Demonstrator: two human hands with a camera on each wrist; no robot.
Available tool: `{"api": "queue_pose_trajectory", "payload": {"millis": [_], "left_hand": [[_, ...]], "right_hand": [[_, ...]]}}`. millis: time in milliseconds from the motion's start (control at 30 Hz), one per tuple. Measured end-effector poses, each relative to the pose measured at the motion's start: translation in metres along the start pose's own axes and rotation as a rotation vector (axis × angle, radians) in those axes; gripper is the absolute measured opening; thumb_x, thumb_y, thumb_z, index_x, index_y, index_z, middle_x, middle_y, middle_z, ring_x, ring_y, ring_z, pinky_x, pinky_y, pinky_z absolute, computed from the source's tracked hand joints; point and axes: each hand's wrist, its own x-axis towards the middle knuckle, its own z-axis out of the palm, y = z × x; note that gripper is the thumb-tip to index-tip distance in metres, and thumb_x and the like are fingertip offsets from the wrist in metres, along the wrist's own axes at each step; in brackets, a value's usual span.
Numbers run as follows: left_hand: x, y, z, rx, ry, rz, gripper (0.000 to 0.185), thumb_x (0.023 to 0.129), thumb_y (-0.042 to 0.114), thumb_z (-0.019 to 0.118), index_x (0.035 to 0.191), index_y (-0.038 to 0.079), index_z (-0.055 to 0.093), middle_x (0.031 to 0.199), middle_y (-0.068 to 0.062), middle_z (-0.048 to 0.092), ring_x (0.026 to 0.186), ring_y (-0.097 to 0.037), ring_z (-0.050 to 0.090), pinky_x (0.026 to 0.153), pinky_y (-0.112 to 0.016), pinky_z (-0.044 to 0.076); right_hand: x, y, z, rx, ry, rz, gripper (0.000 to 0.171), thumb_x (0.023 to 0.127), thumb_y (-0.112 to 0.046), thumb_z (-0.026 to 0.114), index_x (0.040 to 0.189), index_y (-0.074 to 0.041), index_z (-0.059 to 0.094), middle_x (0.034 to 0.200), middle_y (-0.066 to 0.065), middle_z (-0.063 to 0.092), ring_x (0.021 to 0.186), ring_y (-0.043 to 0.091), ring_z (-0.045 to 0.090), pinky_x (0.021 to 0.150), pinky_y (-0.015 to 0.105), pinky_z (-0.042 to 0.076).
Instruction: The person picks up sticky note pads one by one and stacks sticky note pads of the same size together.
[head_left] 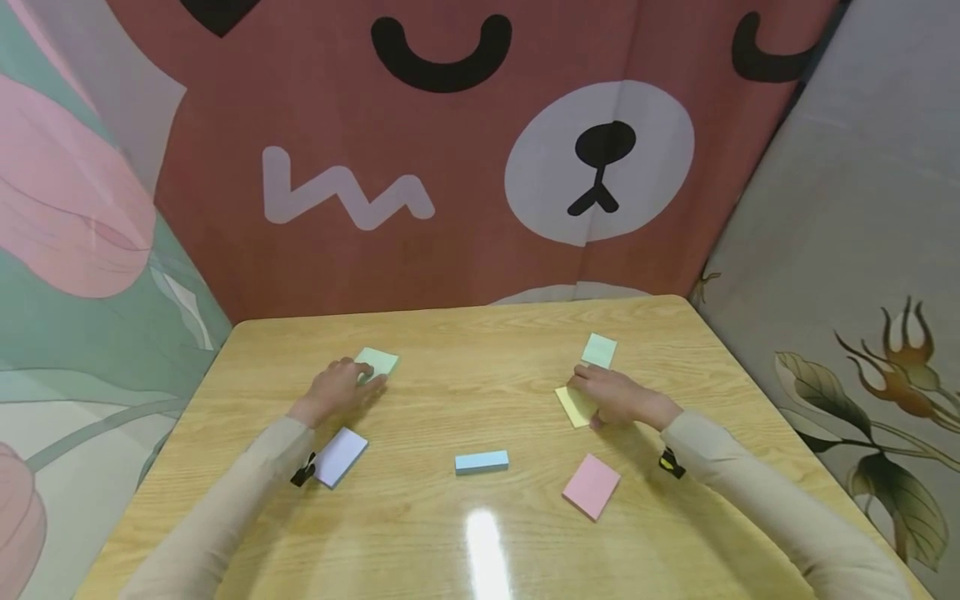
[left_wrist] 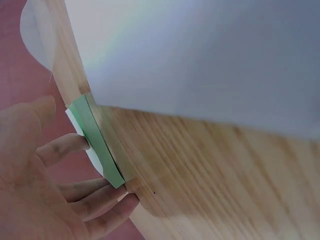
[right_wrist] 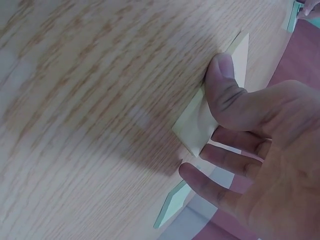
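My left hand lies flat on the wooden table at the left. Its straight fingertips touch the near edge of a green sticky-note pad, and the thumb stands apart from it. At the right, my right hand rests over a yellow pad. In the right wrist view the thumb presses on the yellow pad while the fingers stretch out straight past its end. A second green pad lies just beyond those fingers.
A lavender pad lies by my left forearm. A blue pad sits at the middle front and a pink pad right of it. Printed fabric walls close in the table at the back and on both sides.
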Motion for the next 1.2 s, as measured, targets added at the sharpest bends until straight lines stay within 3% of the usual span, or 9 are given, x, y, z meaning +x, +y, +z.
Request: {"api": "queue_pose_trajectory", "payload": {"millis": [100, 233, 600, 900, 1200], "left_hand": [[0.000, 0.000, -0.003, -0.009, -0.019, 0.001, 0.046, 0.104, 0.034, 0.049, 0.127, -0.004, 0.063, 0.122, -0.028, 0.059, 0.111, -0.048, 0.054, 0.088, -0.062, 0.045], [0.000, -0.001, -0.004, -0.009, -0.018, 0.008, 0.041, 0.102, 0.027, 0.054, 0.127, -0.005, 0.063, 0.119, -0.028, 0.060, 0.109, -0.047, 0.056, 0.089, -0.060, 0.046], [0.000, -0.002, -0.002, 0.001, 0.025, 0.027, 0.048, 0.096, 0.031, 0.066, 0.126, -0.007, 0.063, 0.116, -0.030, 0.061, 0.105, -0.046, 0.058, 0.087, -0.059, 0.047], [-0.002, 0.000, -0.001, -0.014, 0.007, 0.026, 0.048, 0.096, 0.029, 0.066, 0.126, -0.008, 0.062, 0.119, -0.030, 0.060, 0.108, -0.047, 0.057, 0.088, -0.059, 0.047], [0.000, -0.001, -0.001, -0.023, 0.031, 0.032, 0.047, 0.096, 0.028, 0.067, 0.124, -0.009, 0.064, 0.120, -0.030, 0.061, 0.109, -0.047, 0.056, 0.090, -0.060, 0.045]], "right_hand": [[0.000, 0.000, -0.001, 0.001, -0.002, 0.000, 0.066, 0.065, -0.004, 0.090, 0.123, 0.002, 0.058, 0.109, 0.010, 0.051, 0.096, 0.025, 0.051, 0.082, 0.044, 0.048], [0.000, -0.001, -0.003, 0.015, -0.011, 0.003, 0.065, 0.066, -0.004, 0.090, 0.122, 0.002, 0.057, 0.109, 0.010, 0.051, 0.096, 0.025, 0.050, 0.082, 0.045, 0.047], [0.001, -0.003, -0.003, 0.024, -0.011, 0.003, 0.067, 0.065, -0.003, 0.090, 0.123, 0.003, 0.057, 0.108, 0.009, 0.049, 0.096, 0.024, 0.049, 0.084, 0.044, 0.047], [0.001, 0.003, -0.003, 0.103, -0.029, 0.007, 0.070, 0.065, -0.002, 0.090, 0.126, 0.003, 0.056, 0.109, 0.008, 0.048, 0.097, 0.022, 0.048, 0.079, 0.041, 0.047], [0.004, 0.008, -0.006, 0.129, -0.068, 0.002, 0.075, 0.066, -0.011, 0.092, 0.128, 0.001, 0.052, 0.118, 0.011, 0.048, 0.107, 0.026, 0.050, 0.085, 0.044, 0.048]]}}
